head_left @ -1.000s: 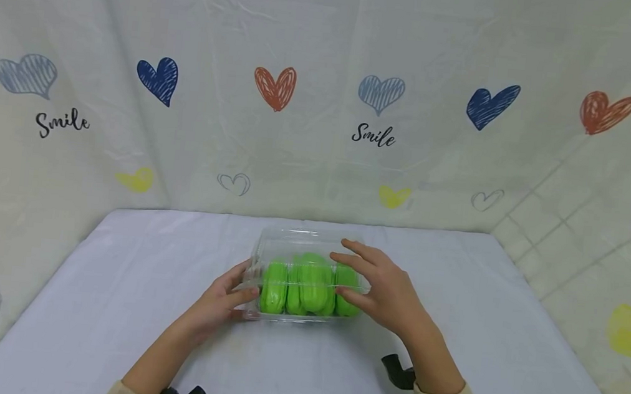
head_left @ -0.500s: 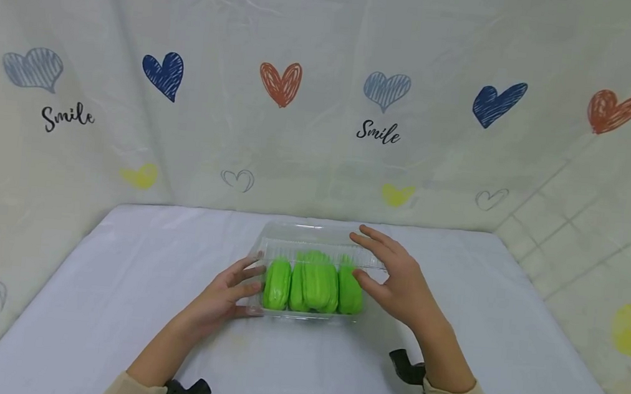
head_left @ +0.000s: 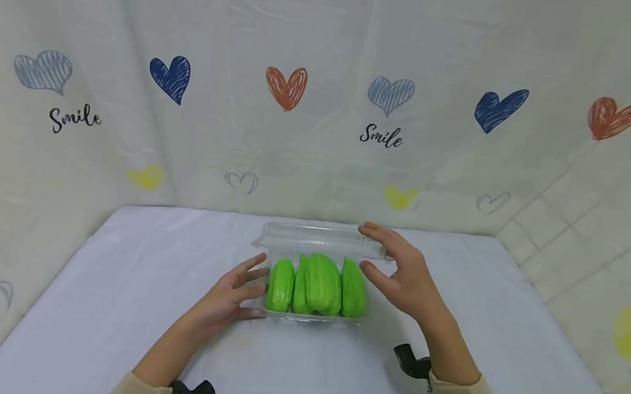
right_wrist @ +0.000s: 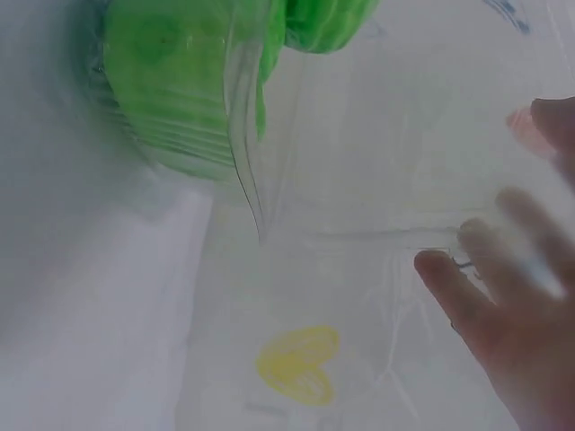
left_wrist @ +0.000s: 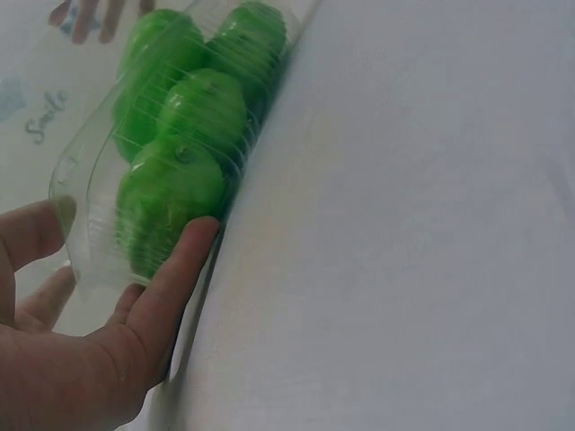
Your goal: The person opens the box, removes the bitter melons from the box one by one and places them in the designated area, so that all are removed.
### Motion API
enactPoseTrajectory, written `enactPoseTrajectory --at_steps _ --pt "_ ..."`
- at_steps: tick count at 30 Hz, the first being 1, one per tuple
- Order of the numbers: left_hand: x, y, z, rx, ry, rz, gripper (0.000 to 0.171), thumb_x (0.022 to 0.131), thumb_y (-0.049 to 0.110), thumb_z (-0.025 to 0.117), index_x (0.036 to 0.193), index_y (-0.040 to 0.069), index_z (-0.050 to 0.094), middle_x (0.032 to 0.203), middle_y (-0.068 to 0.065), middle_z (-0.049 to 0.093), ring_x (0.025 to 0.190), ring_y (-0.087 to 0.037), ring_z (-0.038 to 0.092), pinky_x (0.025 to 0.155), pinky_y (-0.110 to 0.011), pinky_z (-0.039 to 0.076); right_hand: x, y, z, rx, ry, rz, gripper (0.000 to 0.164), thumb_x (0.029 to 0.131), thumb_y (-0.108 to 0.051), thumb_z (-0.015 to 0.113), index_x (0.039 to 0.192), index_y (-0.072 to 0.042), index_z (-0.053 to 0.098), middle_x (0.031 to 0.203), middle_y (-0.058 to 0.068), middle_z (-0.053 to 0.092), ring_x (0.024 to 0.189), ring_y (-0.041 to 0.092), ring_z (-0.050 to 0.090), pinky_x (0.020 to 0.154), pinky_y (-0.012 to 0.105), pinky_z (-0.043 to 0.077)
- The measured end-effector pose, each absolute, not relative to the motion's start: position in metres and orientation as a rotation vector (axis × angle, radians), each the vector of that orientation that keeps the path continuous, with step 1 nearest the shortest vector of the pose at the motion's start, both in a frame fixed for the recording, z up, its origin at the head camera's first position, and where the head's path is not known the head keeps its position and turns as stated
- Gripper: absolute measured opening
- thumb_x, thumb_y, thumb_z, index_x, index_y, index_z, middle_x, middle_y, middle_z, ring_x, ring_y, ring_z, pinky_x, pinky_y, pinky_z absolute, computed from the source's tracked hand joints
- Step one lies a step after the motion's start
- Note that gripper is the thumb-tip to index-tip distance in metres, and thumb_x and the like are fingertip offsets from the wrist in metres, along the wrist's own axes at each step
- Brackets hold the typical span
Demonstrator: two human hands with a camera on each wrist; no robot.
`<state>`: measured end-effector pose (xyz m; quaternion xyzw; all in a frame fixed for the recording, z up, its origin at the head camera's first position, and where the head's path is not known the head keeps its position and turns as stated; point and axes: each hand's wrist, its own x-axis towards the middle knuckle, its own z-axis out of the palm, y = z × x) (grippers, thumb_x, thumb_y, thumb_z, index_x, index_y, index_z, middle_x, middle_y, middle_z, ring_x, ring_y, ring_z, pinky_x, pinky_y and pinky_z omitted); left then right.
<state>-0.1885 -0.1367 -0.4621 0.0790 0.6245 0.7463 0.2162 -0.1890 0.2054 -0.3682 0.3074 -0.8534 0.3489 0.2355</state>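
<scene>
A clear plastic clamshell box point(head_left: 310, 318) sits mid-table with its hinged lid point(head_left: 312, 239) folded back behind it. Inside stand several bright green, ribbed, plump oblong pieces point(head_left: 323, 285), rounded at the ends in the left wrist view, like fruit or vegetables. Against the box's left end, my left hand point(head_left: 225, 295) rests with spread, fairly straight fingers; one fingertip point(left_wrist: 202, 229) touches the near lower wall. My right hand point(head_left: 406, 283) is beside the lid's right end, fingers extended and slightly bent, overlapping the lid's corner in the head view.
A white cloth point(head_left: 133, 281) covers the table. Behind it hangs a pale backdrop point(head_left: 319, 153) printed with hearts and "Smile" lettering. Black curved wrist mounts point(head_left: 412, 362) stick out by both sleeves, close over the cloth.
The lid has swung back from above the green pieces to lie behind the box. My right hand has moved back and slightly right with it; the left hand stays at the box's left end.
</scene>
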Motion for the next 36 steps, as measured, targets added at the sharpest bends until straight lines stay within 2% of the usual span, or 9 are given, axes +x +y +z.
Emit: enactPoseTrajectory --at_steps 8,12,17,20,28,32,36 --pt "-0.19 -0.137 -0.463 0.213 1.712 2.064 0.071 0.1 0.01 0.056 0.16 0.022 0.019 0.163 -0.018 0.016 0.146 -0.047 0.022 0.092 -0.052 0.053 -0.198 0.211 -0.365 0.878 -2.326 1.055 0.057 0.084 0.0 0.074 0.138 -0.01 0.058 0.139 0.005 0.06 0.13 0.022 0.054 0.087 0.051 0.056" --pt "-0.19 -0.137 -0.464 0.208 1.71 2.065 0.071 0.101 0.009 0.056 0.16 0.023 0.02 0.163 -0.018 0.016 0.146 -0.047 0.023 0.092 -0.052 0.053 -0.201 0.213 -0.364 0.841 -2.333 1.122 0.058 0.085 -0.001 0.074 0.139 -0.014 0.058 0.139 0.002 0.06 0.129 0.019 0.054 0.088 0.05 0.055" --pt "-0.191 -0.137 -0.464 0.215 1.708 2.069 0.071 0.101 0.009 0.055 0.16 0.022 0.019 0.163 -0.018 0.016 0.146 -0.047 0.023 0.093 -0.052 0.053 -0.204 0.215 -0.363 0.763 -2.365 1.195 0.057 0.088 -0.005 0.073 0.141 -0.019 0.057 0.141 -0.001 0.058 0.128 0.021 0.054 0.091 0.052 0.054" --pt "-0.19 -0.137 -0.464 0.213 1.709 2.065 0.071 0.101 0.009 0.056 0.16 0.022 0.019 0.163 -0.018 0.016 0.146 -0.047 0.023 0.092 -0.052 0.053 -0.207 0.218 -0.364 0.743 -2.385 1.216 0.057 0.089 -0.005 0.071 0.142 -0.018 0.055 0.143 0.0 0.058 0.128 0.022 0.055 0.093 0.05 0.053" --pt "-0.191 -0.136 -0.463 0.229 1.711 2.056 0.07 0.101 0.01 0.054 0.16 0.022 0.018 0.163 -0.019 0.015 0.146 -0.047 0.021 0.092 -0.052 0.053 -0.216 0.225 -0.366 0.729 -2.395 1.306 0.061 0.09 -0.002 0.07 0.146 -0.015 0.05 0.145 0.004 0.055 0.124 0.024 0.056 0.094 0.034 0.054" --pt "-0.192 -0.135 -0.464 0.227 1.702 2.056 0.07 0.101 0.009 0.053 0.16 0.022 0.018 0.163 -0.018 0.016 0.147 -0.047 0.02 0.092 -0.053 0.053 -0.22 0.228 -0.365 0.728 -2.403 1.346 0.064 0.09 -0.002 0.07 0.148 -0.019 0.047 0.145 0.004 0.054 0.121 0.021 0.055 0.094 0.035 0.054" --pt "-0.192 -0.134 -0.464 0.22 1.697 2.058 0.069 0.102 0.008 0.052 0.16 0.022 0.018 0.163 -0.018 0.015 0.147 -0.047 0.019 0.093 -0.054 0.053 -0.224 0.231 -0.364 0.735 -2.402 1.379 0.065 0.091 -0.001 0.068 0.15 -0.018 0.045 0.147 0.005 0.052 0.122 0.022 0.053 0.093 0.035 0.054"
